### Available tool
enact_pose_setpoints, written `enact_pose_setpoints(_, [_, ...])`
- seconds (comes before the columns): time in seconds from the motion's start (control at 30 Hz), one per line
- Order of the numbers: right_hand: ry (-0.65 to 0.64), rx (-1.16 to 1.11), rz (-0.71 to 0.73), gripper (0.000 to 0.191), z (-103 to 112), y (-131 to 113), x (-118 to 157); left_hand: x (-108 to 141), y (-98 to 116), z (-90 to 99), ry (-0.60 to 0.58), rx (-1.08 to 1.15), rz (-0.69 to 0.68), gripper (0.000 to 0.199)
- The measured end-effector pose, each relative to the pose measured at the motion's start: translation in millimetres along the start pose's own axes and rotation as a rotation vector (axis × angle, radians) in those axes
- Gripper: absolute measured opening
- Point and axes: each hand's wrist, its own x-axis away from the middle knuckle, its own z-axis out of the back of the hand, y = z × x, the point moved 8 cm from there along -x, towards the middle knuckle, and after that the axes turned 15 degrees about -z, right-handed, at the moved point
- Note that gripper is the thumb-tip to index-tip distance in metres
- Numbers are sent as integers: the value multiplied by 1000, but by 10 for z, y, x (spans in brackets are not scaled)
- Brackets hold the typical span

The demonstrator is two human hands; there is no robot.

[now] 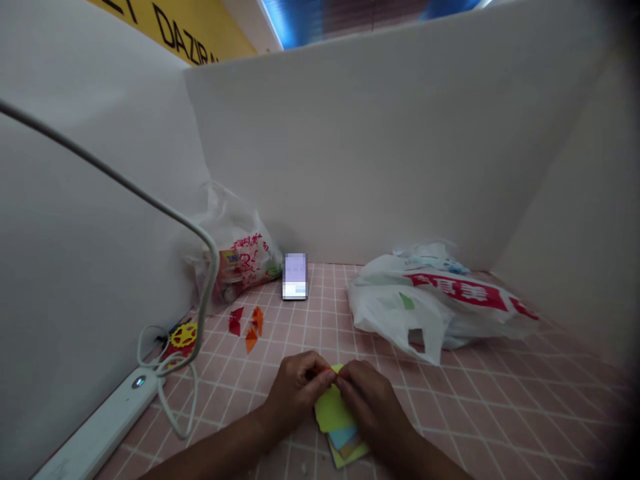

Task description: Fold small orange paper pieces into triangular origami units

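Now, left hand [300,387]: thumb + fingertips pinched tog. on small orange piece [334,369], prob. folded paper; mostly hidden by fingers.
Right hand [373,393]: thumb + index pinch same piece from other side, fingertips approx. meeting left's; exact grip partly hidden.
Orange piece loc.: btwn both sets of fingertips, over top end of paper stack.
Step in hand: looks like fine 2-hand folding/creasing; fold stage can't tell.
Next move calls for: steady pinch one side, edges lined up, light press w/ other thumb; thin piece, prob. slips or creases crooked if rushed.
Paper stack [333,410]: under hands, yellow-green sheet on top, lt. blue + others poking out at near end.
Folded bits: red pc. [235,321] and orange pcs. [257,319] on tiled-pattern tabletop [500,400], beyond hands, to left.
Phone [295,277]: near back wall, screen lit, content blurred.
Bags: white/red plastic bag [385,300] at right; clear-ish bag [250,260] back left, next to phone.
Left edge: white power strip [100,427], cable, yellow gear-shaped item [184,335].
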Motion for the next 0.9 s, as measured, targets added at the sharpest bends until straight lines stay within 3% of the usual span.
enact_pose_setpoints(0.9, [-14,-28,-51,26,-6,34,7,22,-73,-55,-28,55,15,22])
